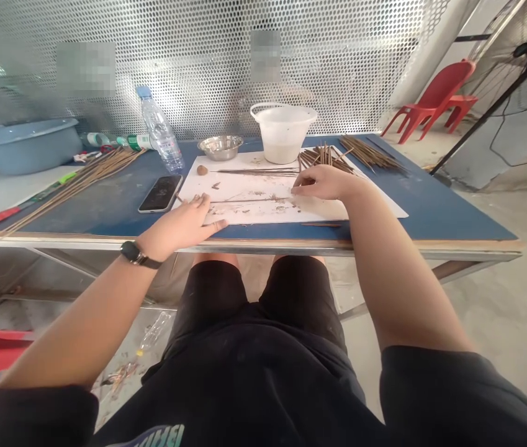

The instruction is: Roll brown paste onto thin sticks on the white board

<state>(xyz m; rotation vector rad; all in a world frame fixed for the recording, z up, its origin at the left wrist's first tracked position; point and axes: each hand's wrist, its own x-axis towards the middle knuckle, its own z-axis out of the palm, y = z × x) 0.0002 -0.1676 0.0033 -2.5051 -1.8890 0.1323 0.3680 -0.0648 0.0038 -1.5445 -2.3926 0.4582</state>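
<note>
A thin brown stick (249,200), like an incense stick, lies across the white board (239,217) between my hands. My left hand (189,220) rests flat with fingers spread over the stick's left end, at the board's left edge. At the other end, the fingers of my right hand (316,183) are bent and pinched on the stick; the fingertips are partly hidden. Several finished-looking brown sticks (258,171) lie farther back, beside a small brown lump (202,169). Crumbs of brown paste (282,202) are scattered on the board. A bundle of dark sticks (326,156) sits just behind my right hand.
Along the back stand a white bucket (284,133), a metal bowl (220,148) and a plastic bottle (161,130). A phone (161,194) lies left of the board. Bare sticks (370,154) lie at right, more long sticks (81,177) at left, near a blue basin (25,146).
</note>
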